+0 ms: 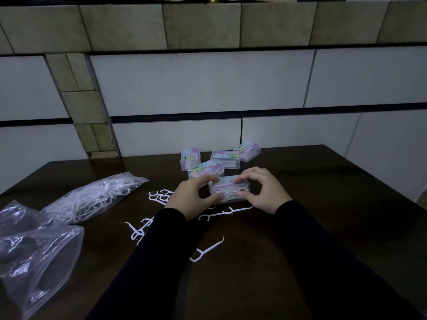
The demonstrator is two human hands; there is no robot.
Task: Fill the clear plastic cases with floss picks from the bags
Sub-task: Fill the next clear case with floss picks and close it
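Note:
Both hands hold one clear plastic case [228, 189] with a colourful label, white floss picks visible inside it. My left hand [193, 197] grips its left end and my right hand [263, 190] pinches its right end, fingers over the lid. Behind it stand several more clear cases [225, 159] in a cluster. Loose white floss picks [159, 196] lie on the dark table around my wrists, one single pick [206, 249] nearer me. A clear bag full of floss picks [92, 197] lies to the left.
A crumpled clear bag [34, 250], apparently holding no picks, lies at the near left. The dark wooden table [323, 215] ends at a tiled wall [208, 88] close behind the cases. The table's right edge runs diagonally at the far right.

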